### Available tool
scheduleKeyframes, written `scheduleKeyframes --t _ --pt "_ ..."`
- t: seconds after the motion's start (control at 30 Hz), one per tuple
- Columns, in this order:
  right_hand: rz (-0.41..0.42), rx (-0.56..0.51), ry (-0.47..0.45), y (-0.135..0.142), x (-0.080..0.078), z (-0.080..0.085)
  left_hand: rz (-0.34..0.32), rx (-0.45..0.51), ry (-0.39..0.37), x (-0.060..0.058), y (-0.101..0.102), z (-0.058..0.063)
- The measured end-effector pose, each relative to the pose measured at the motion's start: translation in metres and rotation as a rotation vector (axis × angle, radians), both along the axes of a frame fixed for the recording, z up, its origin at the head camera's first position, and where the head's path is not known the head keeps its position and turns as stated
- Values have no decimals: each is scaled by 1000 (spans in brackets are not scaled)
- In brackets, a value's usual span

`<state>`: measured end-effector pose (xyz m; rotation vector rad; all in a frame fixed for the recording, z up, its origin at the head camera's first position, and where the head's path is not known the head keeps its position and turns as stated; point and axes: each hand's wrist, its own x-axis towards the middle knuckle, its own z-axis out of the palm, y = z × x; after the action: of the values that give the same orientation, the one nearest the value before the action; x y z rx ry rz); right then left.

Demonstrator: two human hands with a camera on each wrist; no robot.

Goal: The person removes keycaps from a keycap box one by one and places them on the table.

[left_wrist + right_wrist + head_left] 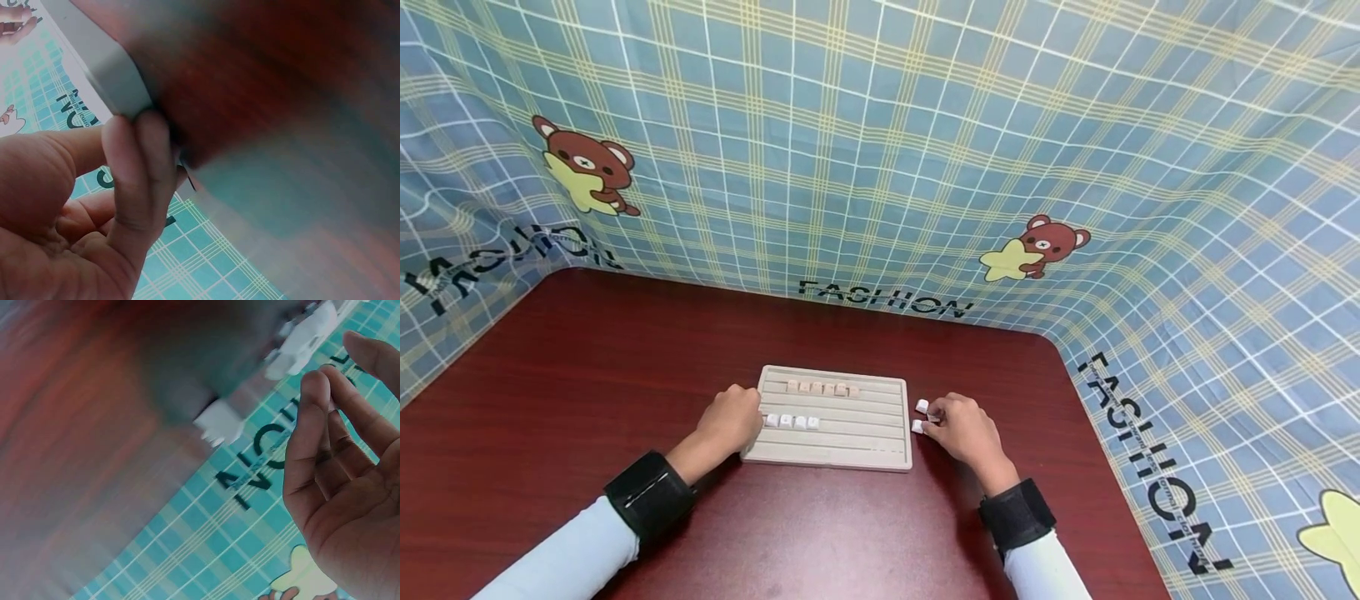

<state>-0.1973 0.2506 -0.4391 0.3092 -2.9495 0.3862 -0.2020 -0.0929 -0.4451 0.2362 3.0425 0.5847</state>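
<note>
A cream grooved tray (857, 429) lies on the table with a row of beige keycaps (816, 387) in an upper groove and a row of white keycaps (786, 421) lower down. My left hand (739, 419) grips the tray's left edge; in the left wrist view, fingertips (153, 134) meet the tray's corner (122, 81). Just off the tray's right side, my right hand (964, 429) reaches over loose white keycaps (922, 406). In the right wrist view its thumb and fingers are apart and hold nothing, beside a keycap (220, 422) and a cluster of others (303, 344).
The dark red wooden table (625, 358) carries the tray near its middle. A blue plaid cloth (865, 167) with bears and lettering hangs behind the table and along its sides. Black bands (651, 496) circle both wrists over light sleeves.
</note>
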Motion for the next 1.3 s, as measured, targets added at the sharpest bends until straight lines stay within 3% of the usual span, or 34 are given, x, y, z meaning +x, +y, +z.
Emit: scheduleKeyframes --t 0.23,0.47,0.77,1.3 --pt "72 -13 1 -32 -2 8 -4 -9 12 1 1 -1" --pt "218 -14 16 -74 -4 16 -5 -17 39 1 -1 0" --pt "363 78 69 -120 -3 10 -4 -13 35 1 0 -1" --pt "427 176 90 -150 -4 -1 6 -23 31 -1 1 -2"
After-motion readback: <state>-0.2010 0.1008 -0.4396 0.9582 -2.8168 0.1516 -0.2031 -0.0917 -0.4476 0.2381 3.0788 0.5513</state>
